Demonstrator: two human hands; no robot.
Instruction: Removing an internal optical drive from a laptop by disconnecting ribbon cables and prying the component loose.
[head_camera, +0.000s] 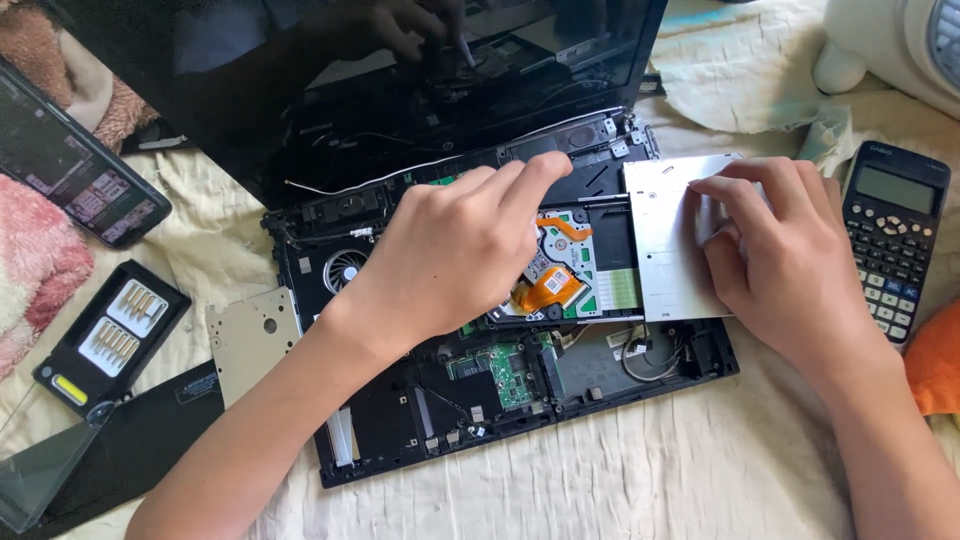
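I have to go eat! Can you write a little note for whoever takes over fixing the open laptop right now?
Left hand: resting on the opened laptop base, fingers bent over the middle, holding nothing visible.
Right hand: fingertips pressing on the silver disc drive, which sticks partway out of the base's right side.
Done: the top cover is off, with the fan and green circuit board showing.
Left: the drive is not fully out.
Nearby: screwdriver bit case and loose metal plate on the left, calculator on the right.

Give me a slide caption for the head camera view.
Left hand on an opened laptop; right hand on its silver optical drive.
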